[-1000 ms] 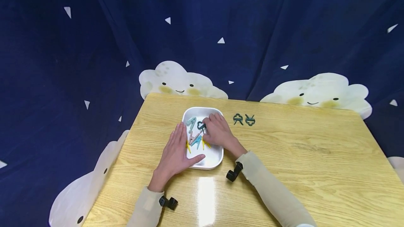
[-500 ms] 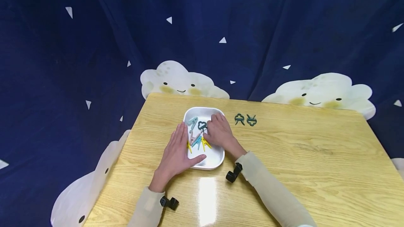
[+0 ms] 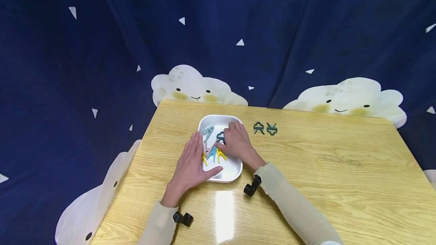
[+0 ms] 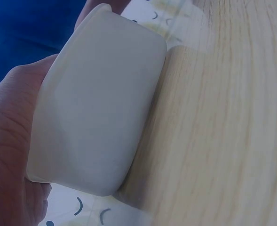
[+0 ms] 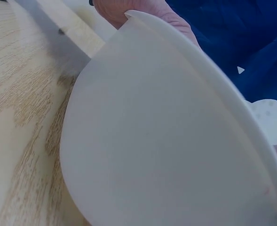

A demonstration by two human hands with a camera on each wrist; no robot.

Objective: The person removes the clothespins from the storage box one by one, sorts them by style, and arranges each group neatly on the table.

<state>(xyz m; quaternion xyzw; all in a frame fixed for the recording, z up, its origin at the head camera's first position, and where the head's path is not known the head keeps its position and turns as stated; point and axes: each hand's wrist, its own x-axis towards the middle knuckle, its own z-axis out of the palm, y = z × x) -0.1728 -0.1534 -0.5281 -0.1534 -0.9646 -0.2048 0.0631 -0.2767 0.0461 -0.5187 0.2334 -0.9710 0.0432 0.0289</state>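
A white tray (image 3: 235,175) holds small plastic clips. My left hand (image 3: 190,162) lies along its left rim, fingers straight and thumb across the near corner. Inside the tray, my right hand (image 3: 237,141) has curled fingers at a dark green cloud-shaped clip (image 3: 220,136), pinching its right side, which the fingers partly hide. Below the thumb are a blue clothespin (image 3: 212,154) and a yellow one (image 3: 220,155). A pale teal clothespin (image 3: 207,133), a pink one (image 3: 206,149) and another yellow clothespin (image 3: 204,159) lie to the left. Both wrist views mostly show the tray's outer wall (image 4: 96,103).
Two more dark green clips, a left one (image 3: 259,127) and a right one (image 3: 271,129), lie on the wooden table (image 3: 327,169) right of the tray. A dark blue curtain (image 3: 211,18) with clouds and white triangles hangs behind the table.
In the tray, the dark green clip has turned and shifted slightly right, further under my right fingers. My right thumb has moved left over the clothespins. The left hand stays on the rim.
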